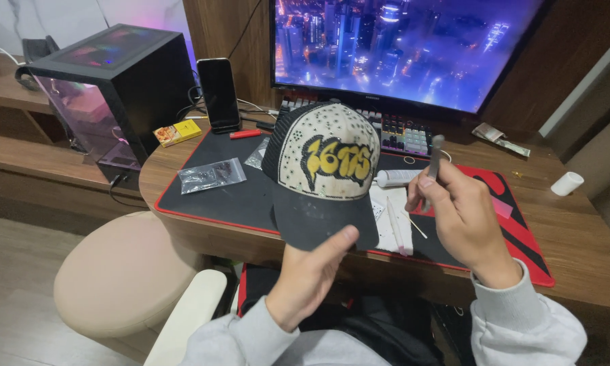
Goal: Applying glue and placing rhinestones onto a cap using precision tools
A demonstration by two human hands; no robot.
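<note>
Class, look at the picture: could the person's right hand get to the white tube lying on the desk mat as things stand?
Probably yes. The white tube lies uncovered just beside the right hand, nothing between them. But that hand already holds a thin grey stick, so it would have to put that down first.

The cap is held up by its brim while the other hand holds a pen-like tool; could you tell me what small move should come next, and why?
Probably bring the grey pen-like tool in the right hand leftward to the cap: the left hand holds its studded front panel facing up, and the tool is apart from it.
</note>
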